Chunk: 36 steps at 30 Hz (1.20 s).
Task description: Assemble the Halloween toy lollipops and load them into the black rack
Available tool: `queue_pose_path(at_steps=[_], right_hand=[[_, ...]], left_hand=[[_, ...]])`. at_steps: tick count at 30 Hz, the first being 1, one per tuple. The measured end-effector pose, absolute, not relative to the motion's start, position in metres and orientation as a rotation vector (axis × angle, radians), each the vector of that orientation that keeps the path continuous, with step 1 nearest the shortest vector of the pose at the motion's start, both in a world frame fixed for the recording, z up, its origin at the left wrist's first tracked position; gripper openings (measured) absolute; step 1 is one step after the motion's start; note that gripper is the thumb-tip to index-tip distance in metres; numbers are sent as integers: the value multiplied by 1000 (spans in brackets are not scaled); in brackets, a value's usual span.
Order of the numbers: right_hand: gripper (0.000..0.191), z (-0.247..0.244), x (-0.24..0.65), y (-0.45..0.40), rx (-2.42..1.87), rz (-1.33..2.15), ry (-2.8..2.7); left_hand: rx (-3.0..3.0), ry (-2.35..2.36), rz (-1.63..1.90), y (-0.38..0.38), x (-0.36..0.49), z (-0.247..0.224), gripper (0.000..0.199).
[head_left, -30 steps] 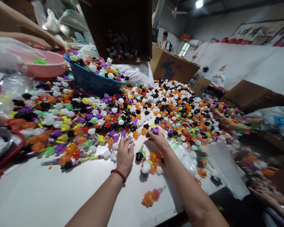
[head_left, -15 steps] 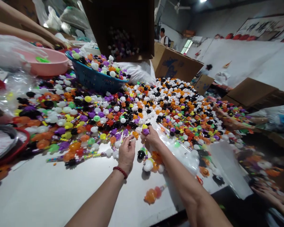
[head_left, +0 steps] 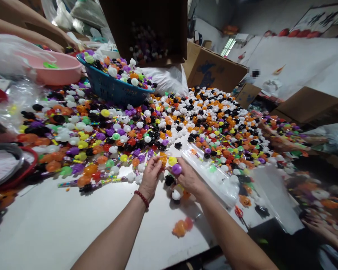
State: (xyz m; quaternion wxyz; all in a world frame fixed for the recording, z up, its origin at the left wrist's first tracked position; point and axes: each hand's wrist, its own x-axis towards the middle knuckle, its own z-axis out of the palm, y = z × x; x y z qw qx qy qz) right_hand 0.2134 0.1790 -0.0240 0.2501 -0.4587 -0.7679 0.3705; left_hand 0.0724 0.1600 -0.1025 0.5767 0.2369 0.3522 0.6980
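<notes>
My left hand (head_left: 151, 177), with a red bead bracelet at the wrist, pinches a small orange plastic topper (head_left: 162, 159). Opposite it, my right hand (head_left: 189, 178) has its fingers closed around small plastic toppers, a purple one (head_left: 176, 168) and a yellow one (head_left: 172, 160). Below the right hand lie a black topper (head_left: 169, 180) and a white one with a face (head_left: 176, 194), partly covered by its shadow. Nearer to me an orange topper with a red ball (head_left: 180, 228) rests on the white table (head_left: 101, 225).
A wide heap of colourful toppers (head_left: 214, 120) spreads across the back. Behind it stand a blue basket (head_left: 115, 90), a pink basin (head_left: 59, 71) and a cardboard box (head_left: 214, 69). Clear plastic bags (head_left: 214, 176) and red-handled scissors (head_left: 239, 212) lie at right. Other people's arms (head_left: 30, 30) reach in.
My left hand has moved up slightly and now grips the orange topper. My right hand has drawn back a little, with the purple and yellow toppers now more in view.
</notes>
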Motion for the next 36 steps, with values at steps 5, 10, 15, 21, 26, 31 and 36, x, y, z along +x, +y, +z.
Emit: queue_pose_path(at_steps=[5, 10, 15, 21, 26, 31, 36], right_hand=[[24, -19, 233, 170, -1258, 942, -2096], [22, -23, 237, 163, -1180, 720, -2215], [31, -27, 233, 161, -1191, 626, -2199], [37, -28, 230, 162, -1229, 603, -2202], [41, -30, 230, 163, -1221, 595, -2184], [46, -28, 233, 167, -1219, 590, -2272], [36, -17, 234, 174, -1203, 546, -2421]], left_hand=[[385, 623, 1582, 157, 70, -94, 41], [300, 528, 1534, 158, 67, -92, 41], [250, 534, 1538, 159, 69, -95, 34], [320, 527, 1495, 158, 72, -96, 32], [395, 546, 1476, 156, 73, -93, 31], [488, 593, 1472, 154, 75, -93, 32], [588, 785, 1505, 150, 77, -92, 33]])
